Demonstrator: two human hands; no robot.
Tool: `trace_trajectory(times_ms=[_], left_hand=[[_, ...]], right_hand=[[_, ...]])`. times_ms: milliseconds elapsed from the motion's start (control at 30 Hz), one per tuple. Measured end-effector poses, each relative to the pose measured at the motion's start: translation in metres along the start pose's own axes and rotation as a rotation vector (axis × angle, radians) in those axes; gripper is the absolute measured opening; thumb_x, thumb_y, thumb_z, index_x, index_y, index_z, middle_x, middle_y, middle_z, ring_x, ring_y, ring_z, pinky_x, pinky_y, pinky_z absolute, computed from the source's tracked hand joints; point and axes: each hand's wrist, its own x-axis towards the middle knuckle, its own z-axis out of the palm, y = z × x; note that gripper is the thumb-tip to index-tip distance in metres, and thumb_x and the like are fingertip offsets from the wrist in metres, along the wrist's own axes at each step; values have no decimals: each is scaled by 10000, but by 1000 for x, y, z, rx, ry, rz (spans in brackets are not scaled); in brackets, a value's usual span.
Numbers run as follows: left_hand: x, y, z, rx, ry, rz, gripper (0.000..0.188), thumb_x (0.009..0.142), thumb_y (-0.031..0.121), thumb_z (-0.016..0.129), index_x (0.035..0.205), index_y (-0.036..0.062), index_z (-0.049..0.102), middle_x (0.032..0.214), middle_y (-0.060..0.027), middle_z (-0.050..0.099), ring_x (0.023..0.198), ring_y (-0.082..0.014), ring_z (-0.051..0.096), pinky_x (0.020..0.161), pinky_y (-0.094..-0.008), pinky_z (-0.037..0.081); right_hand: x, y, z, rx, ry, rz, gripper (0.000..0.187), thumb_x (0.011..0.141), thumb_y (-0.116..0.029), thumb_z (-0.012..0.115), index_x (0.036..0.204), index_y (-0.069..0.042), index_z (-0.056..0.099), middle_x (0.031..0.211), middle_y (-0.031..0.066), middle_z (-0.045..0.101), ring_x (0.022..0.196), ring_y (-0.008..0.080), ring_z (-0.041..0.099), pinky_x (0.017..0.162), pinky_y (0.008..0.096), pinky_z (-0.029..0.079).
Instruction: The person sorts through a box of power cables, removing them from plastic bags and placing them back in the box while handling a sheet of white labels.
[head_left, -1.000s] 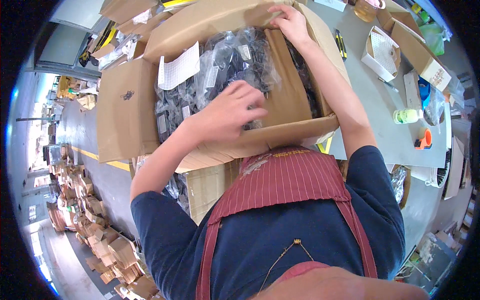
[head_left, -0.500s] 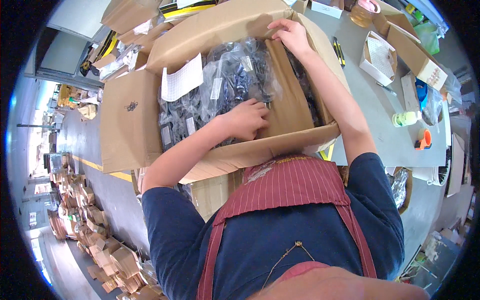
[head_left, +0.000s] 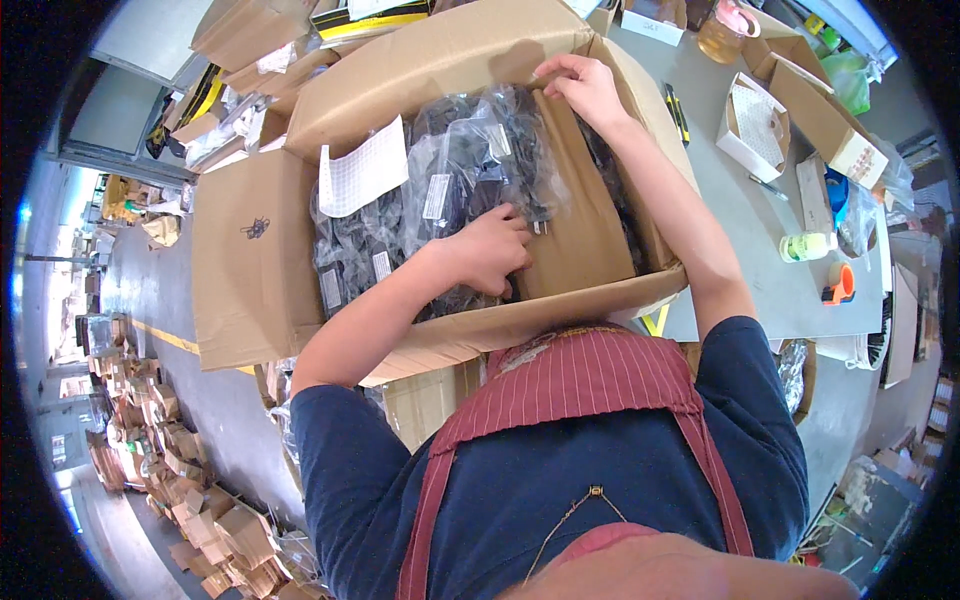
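Note:
An open cardboard box [head_left: 255, 225] holds several clear plastic bags of black items [head_left: 455, 160] with white labels; metal plug prongs show on one, so they look like power adapters. A brown cardboard divider [head_left: 580, 225] stands tilted along their right side, with more dark bagged items beyond it. At the divider's left edge, my left hand [head_left: 488, 250] is curled on a bagged adapter beside the prongs; its fingertips are partly hidden. My right hand [head_left: 588, 95] grips the divider's far end between thumb and fingers. A white gridded sheet [head_left: 362, 167] lies on the bags at left.
On the grey table [head_left: 715, 265] to the right are a black and yellow cutter [head_left: 677, 112], a small white box [head_left: 753, 125], a bottle [head_left: 808, 246] and an orange tape roll [head_left: 838, 284]. Many cartons [head_left: 235, 540] are piled on the floor at lower left.
The box appears slightly lower and further left in view. The plug prongs now show more plainly by my left fingertips. My right hand keeps its place at the divider's far end.

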Motion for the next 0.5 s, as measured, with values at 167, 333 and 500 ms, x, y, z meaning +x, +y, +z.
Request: trace_trajectory(times_ms=[167, 333, 500], left_hand=[[0, 1, -12, 23, 251, 21, 345, 756, 413, 751, 816, 93, 637, 814, -65, 626, 864, -257, 606, 831, -393, 443], [-7, -2, -56, 84, 591, -173, 243, 875, 308, 696, 854, 91, 589, 725, -72, 598, 728, -267, 607, 685, -373, 477], [-37, -5, -66, -129, 1026, -601, 176, 957, 221, 629, 983, 47, 619, 823, -119, 681, 707, -311, 653, 632, -393, 502]], right_hand=[[3, -2, -11, 182, 72, 18, 302, 800, -2, 559, 1052, -48, 718, 783, 96, 725, 731, 150, 706, 709, 289, 563], [5, -14, -34, 494, 217, 105, 277, 856, 13, 565, 1113, 8, 669, 866, 76, 694, 808, 154, 692, 753, 279, 551], [-20, -99, -40, 559, 226, -127, 406, 804, 31, 593, 1209, -5, 602, 956, 105, 671, 909, 175, 645, 843, 297, 496]])
